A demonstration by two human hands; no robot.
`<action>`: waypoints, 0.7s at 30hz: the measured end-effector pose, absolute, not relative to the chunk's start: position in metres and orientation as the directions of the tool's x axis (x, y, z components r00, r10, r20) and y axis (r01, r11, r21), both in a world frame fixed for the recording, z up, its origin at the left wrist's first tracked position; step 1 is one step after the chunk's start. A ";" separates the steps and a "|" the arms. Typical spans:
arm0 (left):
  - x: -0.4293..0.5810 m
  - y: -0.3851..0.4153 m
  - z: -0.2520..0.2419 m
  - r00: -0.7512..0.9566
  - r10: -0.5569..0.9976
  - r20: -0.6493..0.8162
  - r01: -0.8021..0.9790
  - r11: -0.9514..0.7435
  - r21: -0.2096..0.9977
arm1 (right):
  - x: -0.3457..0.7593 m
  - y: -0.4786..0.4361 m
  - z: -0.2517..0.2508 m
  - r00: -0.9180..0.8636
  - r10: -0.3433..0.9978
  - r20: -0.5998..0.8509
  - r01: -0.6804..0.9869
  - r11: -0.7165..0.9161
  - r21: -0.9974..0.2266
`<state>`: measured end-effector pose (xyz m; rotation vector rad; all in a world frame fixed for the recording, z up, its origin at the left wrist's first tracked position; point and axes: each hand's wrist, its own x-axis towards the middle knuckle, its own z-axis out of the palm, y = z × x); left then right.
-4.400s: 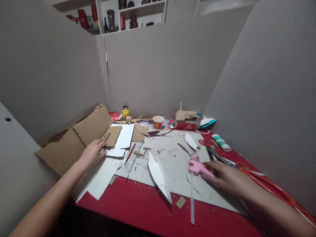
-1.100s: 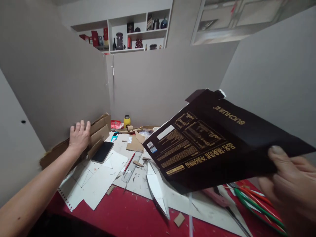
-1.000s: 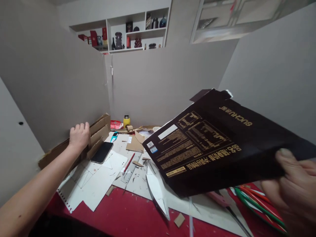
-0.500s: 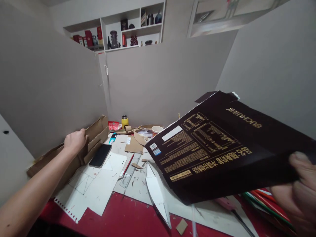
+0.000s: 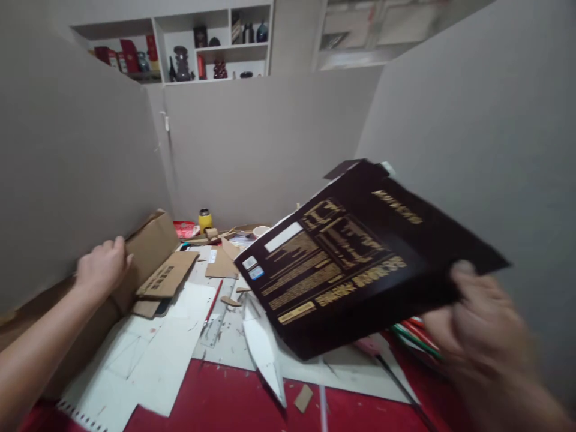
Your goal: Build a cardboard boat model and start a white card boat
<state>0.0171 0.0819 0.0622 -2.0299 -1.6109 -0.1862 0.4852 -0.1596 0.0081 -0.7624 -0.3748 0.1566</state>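
My left hand is closed over the top edge of a brown cardboard box at the left, whose printed flap hangs out over a mostly hidden phone. In my right hand is a dark flattened carton with gold print, gripped at its right end between thumb and fingers. It is held tilted above the table. Below the carton's left corner lies a pointed white folded paper shape. A sheet with pencil lines lies under my left forearm.
A red pencil and a clear ruler lie mid-table among cardboard scraps. A yellow bottle and a paper cup stand at the back. A pink-handled tool lies under the carton. Grey partitions surround the table.
The camera view has swung right. The brown box has shifted and its printed flap now covers most of the phone. The dark carton remains in my right hand.
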 end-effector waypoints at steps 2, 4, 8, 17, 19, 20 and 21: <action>0.017 0.080 0.064 0.317 0.820 0.476 0.928 -0.166 -0.332 | 0.472 -0.157 0.015 0.912 0.311 0.269 -0.040 0.718 -0.695; 0.018 0.082 0.061 0.340 0.751 0.566 0.925 -0.160 -0.344 | 0.462 -0.154 0.018 0.879 0.397 0.265 -0.124 0.726 -0.677; 0.035 0.082 0.052 0.355 0.566 0.744 0.905 -0.407 -0.122 | 0.451 -0.153 0.020 0.871 0.341 0.354 -0.035 0.761 -0.648; 0.147 -0.045 0.058 0.684 0.709 0.175 0.018 -0.255 0.967 | 0.419 -0.170 0.034 0.020 0.084 0.996 0.823 0.565 -0.064; 0.161 -0.080 0.056 0.807 0.559 0.192 -0.178 -0.079 0.981 | 0.405 -0.165 0.031 -0.325 0.176 0.929 0.815 0.550 0.181; 0.167 -0.092 0.053 0.804 0.557 0.207 -0.254 0.008 0.967 | 0.398 -0.160 0.028 -0.464 0.206 0.862 0.785 0.547 0.292; 0.172 -0.101 0.050 0.777 0.600 0.190 -0.301 0.089 0.949 | 0.391 -0.156 0.025 -0.552 0.218 0.805 0.750 0.551 0.365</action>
